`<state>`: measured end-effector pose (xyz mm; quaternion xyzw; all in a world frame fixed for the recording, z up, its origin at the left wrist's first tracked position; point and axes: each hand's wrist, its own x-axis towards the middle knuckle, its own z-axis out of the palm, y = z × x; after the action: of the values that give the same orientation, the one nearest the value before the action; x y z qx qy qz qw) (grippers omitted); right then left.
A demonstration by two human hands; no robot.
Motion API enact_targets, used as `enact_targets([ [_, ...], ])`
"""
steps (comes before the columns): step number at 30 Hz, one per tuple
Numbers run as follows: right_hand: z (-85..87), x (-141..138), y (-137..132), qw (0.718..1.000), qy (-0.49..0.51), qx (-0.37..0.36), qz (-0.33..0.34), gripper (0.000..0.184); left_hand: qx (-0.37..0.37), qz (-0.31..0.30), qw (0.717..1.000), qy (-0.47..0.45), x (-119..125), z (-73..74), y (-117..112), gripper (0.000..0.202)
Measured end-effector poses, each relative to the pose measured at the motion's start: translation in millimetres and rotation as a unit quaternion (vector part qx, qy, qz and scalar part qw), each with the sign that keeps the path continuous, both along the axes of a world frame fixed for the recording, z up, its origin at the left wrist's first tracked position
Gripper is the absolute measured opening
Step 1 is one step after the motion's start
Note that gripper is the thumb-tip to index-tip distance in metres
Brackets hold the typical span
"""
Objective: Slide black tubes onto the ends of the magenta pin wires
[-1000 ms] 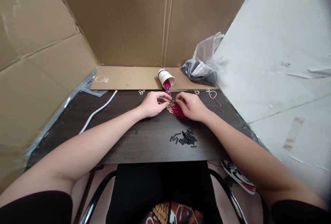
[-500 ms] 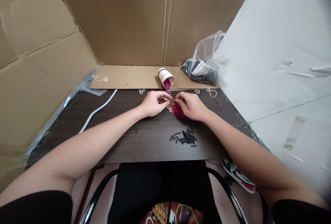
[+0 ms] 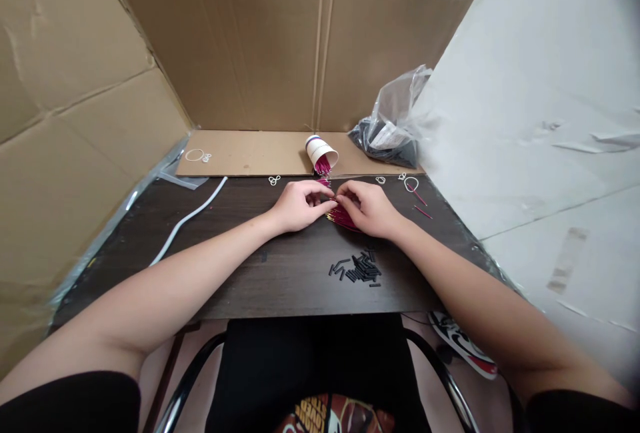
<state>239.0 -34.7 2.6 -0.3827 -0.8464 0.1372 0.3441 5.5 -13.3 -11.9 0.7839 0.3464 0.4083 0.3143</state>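
Observation:
Dark red wires with gold-coloured ends (image 3: 345, 218) lie in a bundle on the dark table, partly under my right hand. My left hand (image 3: 303, 206) is closed in a pinch at the bundle's left side; what its fingertips hold is too small to make out. Facing it, my right hand (image 3: 367, 207) pinches what looks like the end of a dark red wire, just above the bundle. The fingertips of both hands nearly meet. Closer to me lies a loose pile of short black tubes (image 3: 363, 267). Behind the hands, a white paper cup (image 3: 319, 146) rests on its side with more red wires at its mouth.
A cardboard strip (image 3: 240, 153) runs along the back, with a clear bag of black pieces (image 3: 393, 143) at its right. Pale rubber bands (image 3: 274, 180) and a few loose red wires (image 3: 423, 212) lie about. A grey-white cord (image 3: 187, 219) curves at left. Cardboard walls surround the table.
My hands have drawn slightly closer together, and their fingertips now nearly meet above the wire bundle. The view has shifted a little; the tubes, cup and bag stay in place.

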Motion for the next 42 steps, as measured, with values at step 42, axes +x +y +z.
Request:
enact_targets([
  [42,16.3,64.0,36.6,0.972,-0.192,-0.125,-0.061,0.013,0.021,-0.128,0.986,0.104,2.8,22.4,-23.5,0.013],
])
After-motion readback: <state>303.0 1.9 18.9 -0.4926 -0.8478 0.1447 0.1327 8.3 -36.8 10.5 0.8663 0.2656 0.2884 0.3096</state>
